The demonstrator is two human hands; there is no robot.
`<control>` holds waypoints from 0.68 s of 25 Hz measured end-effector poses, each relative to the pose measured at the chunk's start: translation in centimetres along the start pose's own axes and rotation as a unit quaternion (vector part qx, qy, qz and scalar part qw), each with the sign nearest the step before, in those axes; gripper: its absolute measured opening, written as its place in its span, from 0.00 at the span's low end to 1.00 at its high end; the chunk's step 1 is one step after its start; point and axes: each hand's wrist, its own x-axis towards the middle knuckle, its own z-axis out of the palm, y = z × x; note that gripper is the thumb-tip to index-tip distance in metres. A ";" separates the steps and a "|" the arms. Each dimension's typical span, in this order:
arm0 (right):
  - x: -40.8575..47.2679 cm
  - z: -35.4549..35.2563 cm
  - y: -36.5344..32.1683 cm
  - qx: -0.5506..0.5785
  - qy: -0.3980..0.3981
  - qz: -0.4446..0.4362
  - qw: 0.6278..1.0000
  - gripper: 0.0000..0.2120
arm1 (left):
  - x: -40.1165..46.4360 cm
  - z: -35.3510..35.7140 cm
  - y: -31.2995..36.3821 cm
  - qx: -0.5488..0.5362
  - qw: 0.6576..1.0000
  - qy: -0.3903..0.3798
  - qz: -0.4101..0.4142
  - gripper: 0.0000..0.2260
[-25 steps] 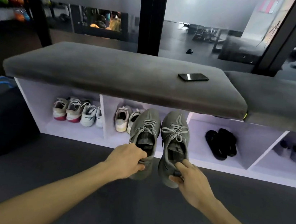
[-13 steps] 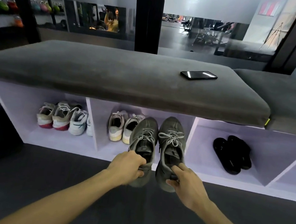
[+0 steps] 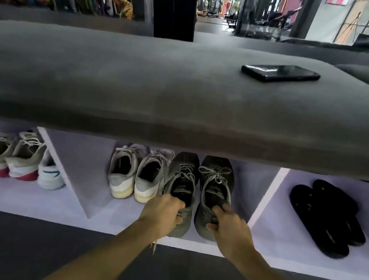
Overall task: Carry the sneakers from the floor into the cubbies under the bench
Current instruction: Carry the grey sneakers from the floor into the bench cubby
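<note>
Two grey-green sneakers sit side by side inside the middle cubby (image 3: 85, 173) under the grey bench (image 3: 138, 91), toes pointing inward. My left hand (image 3: 162, 214) grips the heel of the left sneaker (image 3: 183, 177). My right hand (image 3: 229, 230) pinches the heel collar of the right sneaker (image 3: 215, 181). Their heels rest near the cubby's white front ledge (image 3: 190, 245). The toes are hidden under the bench cushion.
A pale grey pair (image 3: 136, 175) stands in the same cubby, just left of the held sneakers. The left cubby holds white and red sneakers (image 3: 14, 159). Black slides (image 3: 326, 217) lie in the right cubby. A black phone (image 3: 280, 72) rests on the bench.
I have moved closer and lower, and both hands have pushed the grey-green pair forward from in front of the bench into the middle cubby.
</note>
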 end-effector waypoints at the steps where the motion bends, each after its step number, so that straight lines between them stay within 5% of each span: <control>1: 1.2 0.7 0.2 0.000 0.002 0.007 1.000 0.13 | 1.2 0.9 -0.5 -0.001 1.000 0.004 -0.002 0.07; 17: 10.9 6.5 2.0 -0.040 0.012 0.062 0.997 0.16 | 10.8 7.3 -4.5 -0.013 0.999 0.045 -0.018 0.08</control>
